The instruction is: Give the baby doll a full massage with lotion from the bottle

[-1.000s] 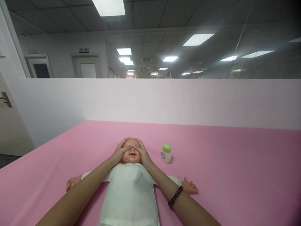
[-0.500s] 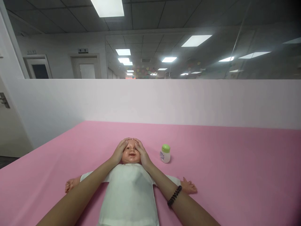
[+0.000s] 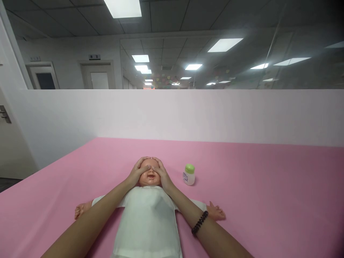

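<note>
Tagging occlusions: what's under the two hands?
The doll's head. Between the left hand and right hand, the forehead, mouth and chin show. The thumbs cover the eye area, and the hands hide the head's sides; neither can be seen.

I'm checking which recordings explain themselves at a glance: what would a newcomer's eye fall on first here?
First, the white-clothed doll, lying on its back at lower centre on the pink surface. Then the left hand and right hand cupping its head, thumbs across the eyes. Last, the green-capped bottle, upright to the right of the head.
</note>
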A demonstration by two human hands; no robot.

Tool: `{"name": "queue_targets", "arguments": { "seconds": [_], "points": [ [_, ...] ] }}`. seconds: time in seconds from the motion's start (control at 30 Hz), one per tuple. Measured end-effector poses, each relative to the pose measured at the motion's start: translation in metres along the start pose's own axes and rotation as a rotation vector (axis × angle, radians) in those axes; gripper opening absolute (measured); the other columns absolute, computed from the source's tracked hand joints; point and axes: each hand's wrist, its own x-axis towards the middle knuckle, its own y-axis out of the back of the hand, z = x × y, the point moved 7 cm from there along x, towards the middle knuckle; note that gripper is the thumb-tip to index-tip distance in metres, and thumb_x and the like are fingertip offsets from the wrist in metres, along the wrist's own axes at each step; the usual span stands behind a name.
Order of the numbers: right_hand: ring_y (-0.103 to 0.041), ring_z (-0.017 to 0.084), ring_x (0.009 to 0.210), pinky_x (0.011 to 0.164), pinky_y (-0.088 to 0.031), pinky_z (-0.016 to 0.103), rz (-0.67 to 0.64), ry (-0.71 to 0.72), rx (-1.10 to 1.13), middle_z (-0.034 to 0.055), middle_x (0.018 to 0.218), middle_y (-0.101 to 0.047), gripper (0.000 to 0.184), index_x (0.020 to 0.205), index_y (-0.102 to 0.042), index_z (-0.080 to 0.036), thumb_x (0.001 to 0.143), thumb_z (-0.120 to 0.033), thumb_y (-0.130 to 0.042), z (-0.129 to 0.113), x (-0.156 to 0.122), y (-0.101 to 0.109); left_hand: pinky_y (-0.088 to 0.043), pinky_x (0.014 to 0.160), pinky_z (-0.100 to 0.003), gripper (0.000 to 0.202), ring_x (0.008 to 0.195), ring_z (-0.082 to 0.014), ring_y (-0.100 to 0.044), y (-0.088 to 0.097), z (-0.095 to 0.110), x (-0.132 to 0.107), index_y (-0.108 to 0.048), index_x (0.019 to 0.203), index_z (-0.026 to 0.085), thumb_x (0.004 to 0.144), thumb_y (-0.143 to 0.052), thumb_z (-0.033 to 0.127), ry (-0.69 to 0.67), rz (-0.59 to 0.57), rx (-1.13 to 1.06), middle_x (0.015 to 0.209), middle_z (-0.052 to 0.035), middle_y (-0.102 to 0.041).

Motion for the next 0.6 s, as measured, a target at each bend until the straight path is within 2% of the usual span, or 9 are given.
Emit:
{"name": "queue_targets", "arguments": {
  "seconds": [0.37, 0.6],
  "points": [
    [-0.045, 0.027, 0.132, 0.113, -0.036, 0.041, 0.005, -0.018, 0.065, 0.0022, 0.137, -0.053, 0.052, 0.123, -0.058, -0.027, 0.073, -0.041, -0.068, 0.008, 0.004, 0.001, -0.047, 0.097, -0.038, 0.043, 0.115, -0.0286, -0.057, 0.001, -0.005, 0.001, -0.061, 0.113, 0.021, 0.075, -0.073, 0.039, 0.030, 0.007, 0.021, 0.120, -0.0069, -0.062],
    [-0.047, 0.027, 0.130, 0.112, -0.037, 0.041, 0.020, -0.038, 0.127, 0.0033, 0.133, -0.056, 0.052, 0.120, -0.060, -0.025, 0.071, -0.042, -0.062, 0.013, 0.008, 0.001, -0.044, 0.098, -0.038, 0.036, 0.113, -0.0272, -0.057, 0.006, -0.014, 0.008, -0.063, 0.112, 0.020, 0.079, -0.061, 0.035, -0.010, 0.024, 0.027, 0.117, -0.0061, -0.064]
  ]
}}
